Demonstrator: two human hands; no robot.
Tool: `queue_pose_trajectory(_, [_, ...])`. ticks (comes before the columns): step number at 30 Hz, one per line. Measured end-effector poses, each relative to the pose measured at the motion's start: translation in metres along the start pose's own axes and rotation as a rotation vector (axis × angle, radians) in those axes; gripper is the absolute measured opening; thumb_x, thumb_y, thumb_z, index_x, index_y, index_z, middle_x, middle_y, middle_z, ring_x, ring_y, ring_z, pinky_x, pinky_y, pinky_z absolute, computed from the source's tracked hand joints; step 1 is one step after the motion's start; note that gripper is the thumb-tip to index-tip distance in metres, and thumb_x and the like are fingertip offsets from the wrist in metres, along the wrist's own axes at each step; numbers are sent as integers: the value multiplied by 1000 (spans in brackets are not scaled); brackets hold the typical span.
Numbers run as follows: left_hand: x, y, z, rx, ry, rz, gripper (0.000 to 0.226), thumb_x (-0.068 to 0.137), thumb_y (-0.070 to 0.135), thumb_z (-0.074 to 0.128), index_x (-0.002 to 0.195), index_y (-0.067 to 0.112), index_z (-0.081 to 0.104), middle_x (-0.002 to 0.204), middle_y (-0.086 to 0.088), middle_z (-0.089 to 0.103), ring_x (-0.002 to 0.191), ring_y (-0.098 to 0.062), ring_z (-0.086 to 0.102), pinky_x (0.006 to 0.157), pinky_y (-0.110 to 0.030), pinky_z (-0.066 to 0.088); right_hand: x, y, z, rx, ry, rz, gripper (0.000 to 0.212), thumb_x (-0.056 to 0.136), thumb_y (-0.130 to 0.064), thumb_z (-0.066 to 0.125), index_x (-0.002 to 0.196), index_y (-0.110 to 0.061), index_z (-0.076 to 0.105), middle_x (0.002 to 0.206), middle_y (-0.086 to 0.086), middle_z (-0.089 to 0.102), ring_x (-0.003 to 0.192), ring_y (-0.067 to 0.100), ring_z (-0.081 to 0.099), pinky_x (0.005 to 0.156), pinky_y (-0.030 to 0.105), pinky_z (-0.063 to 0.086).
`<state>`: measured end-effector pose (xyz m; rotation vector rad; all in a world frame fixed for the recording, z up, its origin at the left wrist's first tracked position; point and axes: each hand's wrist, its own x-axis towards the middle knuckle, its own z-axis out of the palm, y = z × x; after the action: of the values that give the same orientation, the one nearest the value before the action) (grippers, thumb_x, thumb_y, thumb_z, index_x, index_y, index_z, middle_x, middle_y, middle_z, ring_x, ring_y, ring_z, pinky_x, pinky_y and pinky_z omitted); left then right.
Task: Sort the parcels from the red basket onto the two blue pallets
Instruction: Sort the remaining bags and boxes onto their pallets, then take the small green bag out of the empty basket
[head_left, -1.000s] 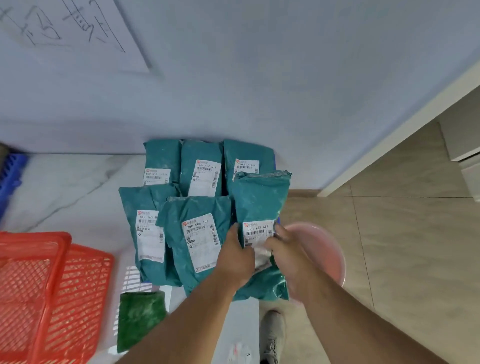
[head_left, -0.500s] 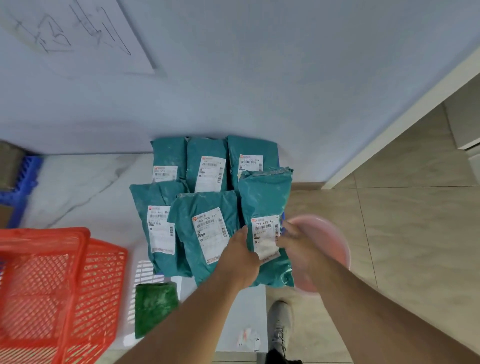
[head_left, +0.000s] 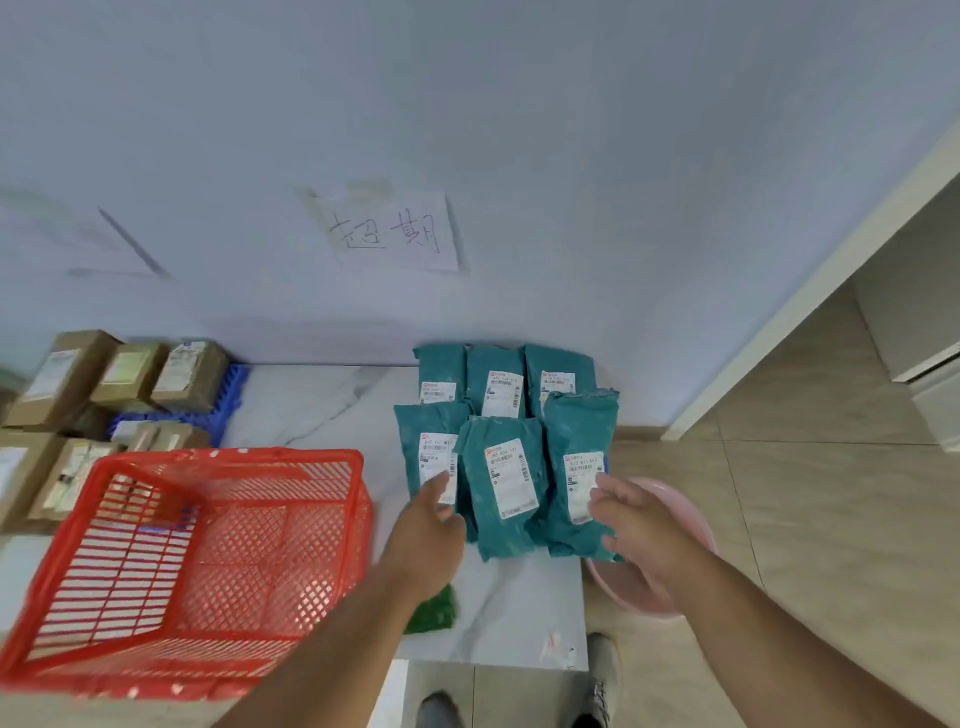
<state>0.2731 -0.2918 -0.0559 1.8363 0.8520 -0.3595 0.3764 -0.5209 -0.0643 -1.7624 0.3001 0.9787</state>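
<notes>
Showing more at left vs 0.5 s ago: brown boxes (head_left: 119, 374) on blue pallet (head_left: 228, 395), red basket (head_left: 208, 545) fully in view. Left hand (head_left: 428, 525) off teal parcels (head_left: 506, 467), fingers relaxed, holding nothing. Right hand (head_left: 631, 519) likewise loose, empty, above pink basin (head_left: 691, 530). Parcels in two rows by wall.
</notes>
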Motion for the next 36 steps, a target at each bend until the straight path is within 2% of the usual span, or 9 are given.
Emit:
queue_pose_trajectory(3, [-37, -15, -58, 53, 97, 33, 57, 105, 9, 48, 159, 24, 34, 154, 6, 48, 120, -15, 59, 49, -3, 45, -40, -9, 39, 5, 25, -88, 48, 106, -19, 59, 153, -16, 51, 151, 2, 57, 132, 21, 57, 120, 44, 43])
queue_pose_trajectory(5, [-54, -34, -94, 38, 169, 37, 58, 105, 10, 48, 160, 20, 33, 157, -2, 47, 103, -9, 61, 44, -2, 39, -62, -13, 70, 3, 36, -122, 51, 104, -25, 63, 153, -24, 51, 150, -4, 58, 132, 18, 57, 118, 44, 45])
queue_pose_trajectory(9, [-83, -80, -148, -42, 244, -10, 59, 100, 11, 52, 156, 23, 41, 134, -6, 66, 83, -17, 71, 63, -26, 59, -93, -11, 131, -46, -4, -182, 54, 104, -26, 63, 155, -23, 49, 153, -3, 56, 137, 20, 55, 120, 49, 43])
queue_pose_trajectory(18, [-141, -147, -196, -177, 239, -124, 32, 101, 13, 47, 130, 25, 56, 94, 1, 74, 80, -19, 74, 70, -35, 65, -144, -5, 224, -217, -121, -217, 55, 104, -26, 59, 157, -20, 46, 141, -5, 60, 131, 16, 59, 121, 47, 43])
queue_pose_trajectory(23, [-178, -172, -204, -187, 300, -117, 27, 102, 13, 52, 127, 23, 56, 102, 9, 68, 84, -4, 64, 58, -16, 47, -155, 10, 241, -239, -163, -211, 43, 106, -22, 57, 149, -22, 52, 127, -8, 65, 120, 14, 63, 112, 44, 49])
queue_pose_trajectory(25, [-190, -187, -206, -168, 329, -125, 34, 100, 15, 57, 133, 20, 58, 117, 5, 68, 96, -6, 64, 72, -20, 51, -158, 20, 247, -210, -184, -169, 34, 107, -20, 55, 141, -24, 55, 116, -10, 67, 110, 10, 64, 101, 37, 52])
queue_pose_trajectory(28, [-204, -211, -212, -134, 390, -141, 26, 100, 16, 59, 125, 20, 64, 118, 2, 68, 107, -18, 63, 96, -33, 50, -151, 43, 258, -203, -192, -122, 52, 106, -23, 57, 156, -15, 46, 131, 0, 63, 122, 17, 63, 102, 36, 52])
queue_pose_trajectory(32, [-215, -232, -225, -191, 433, -166, 22, 101, 10, 58, 116, 26, 55, 108, 5, 63, 104, -20, 59, 95, -32, 47, -147, 57, 272, -176, -193, -81, 53, 106, -23, 59, 157, -13, 46, 123, 0, 64, 123, 20, 62, 101, 35, 51])
queue_pose_trajectory(36, [-197, -260, -251, -198, 431, -192, 32, 99, 10, 59, 130, 20, 58, 119, -3, 63, 109, -24, 61, 92, -33, 48, -135, 60, 282, -148, -129, -55, 47, 106, -21, 58, 152, -13, 50, 115, -4, 66, 119, 20, 63, 101, 38, 51])
